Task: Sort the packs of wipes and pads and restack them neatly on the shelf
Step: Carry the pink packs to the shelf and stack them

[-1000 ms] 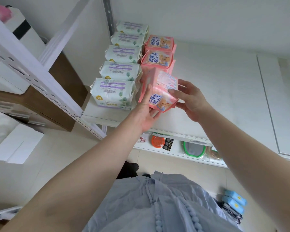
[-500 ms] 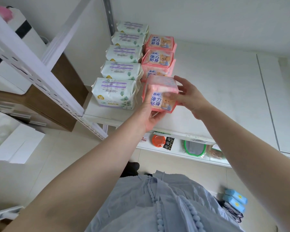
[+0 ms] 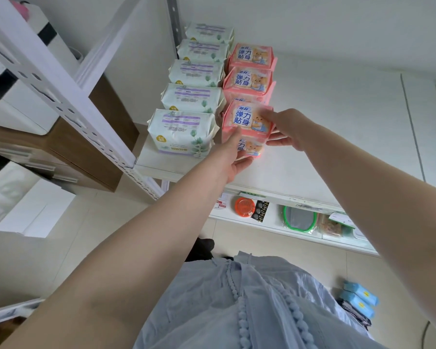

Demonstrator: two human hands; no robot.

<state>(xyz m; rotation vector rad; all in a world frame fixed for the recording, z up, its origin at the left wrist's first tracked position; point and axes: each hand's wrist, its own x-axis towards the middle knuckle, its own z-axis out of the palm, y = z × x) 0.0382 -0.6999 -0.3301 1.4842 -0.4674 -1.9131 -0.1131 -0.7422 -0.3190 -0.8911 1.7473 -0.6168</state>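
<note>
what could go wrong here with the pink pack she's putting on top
The top pink pack sits on another soft pink pack near the shelf's front edge; if the left hand and right hand let go while it is off-centre, it may slide forward and fall. Pushing it sideways might also nudge the nearest white pack out of line.

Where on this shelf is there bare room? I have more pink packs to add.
The shelf board is bare to the right of the pink packs, out to the wall. A narrow strip lies bare along the front edge. The left is crowded: white packs in a row beside the pink ones, both hands on the front pink pack.
</note>
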